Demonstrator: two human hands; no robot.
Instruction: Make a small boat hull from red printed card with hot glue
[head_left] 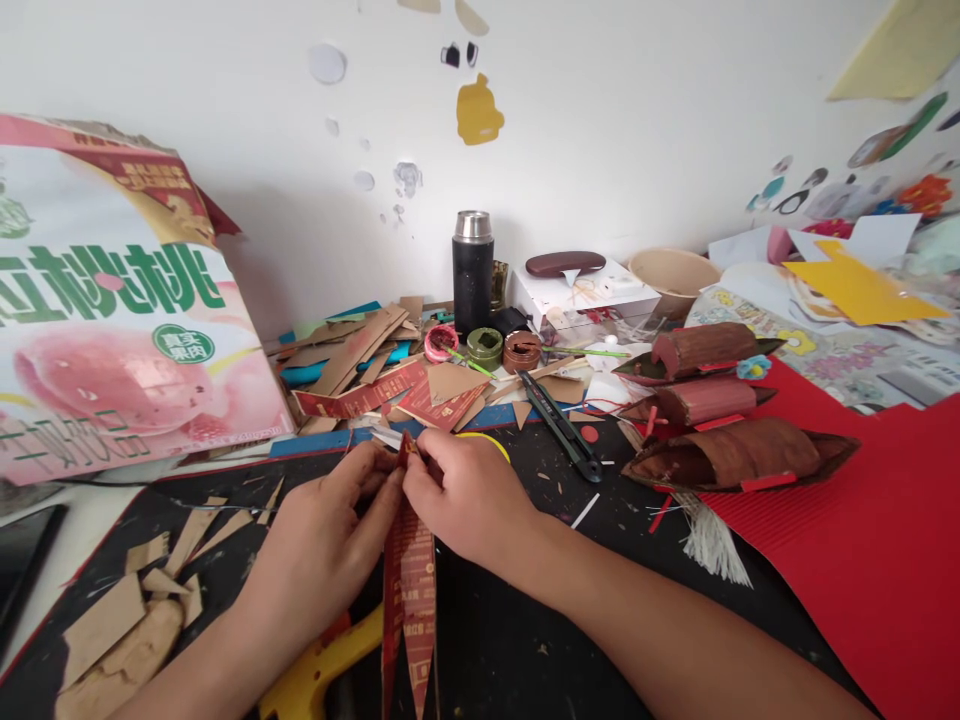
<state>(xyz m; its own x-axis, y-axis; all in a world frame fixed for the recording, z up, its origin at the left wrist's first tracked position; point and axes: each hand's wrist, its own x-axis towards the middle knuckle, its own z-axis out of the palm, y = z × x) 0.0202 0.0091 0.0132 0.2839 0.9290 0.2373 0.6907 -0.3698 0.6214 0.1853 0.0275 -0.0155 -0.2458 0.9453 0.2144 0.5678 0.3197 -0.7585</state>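
My left hand [326, 530] and my right hand [472, 495] meet in the middle, fingers closed on the upper end of a red printed cardboard piece [418, 590]. Its long strips hang downward toward me, one narrowing to a point. Fingers hide part of the pinched end. Beneath my left forearm lies a yellow tool with a handle [326, 665], partly covered, perhaps a glue gun. A black utility knife [561, 425] rests on the dark mat beyond my right hand.
Brown model boats [739, 452] sit at right by red corrugated sheet [885, 530]. Cardboard scraps [105, 620] lie at left, below a large drink carton [135, 330]. Open paint pots [484, 348], a black thermos [472, 280] and a white box [585, 290] stand along the wall.
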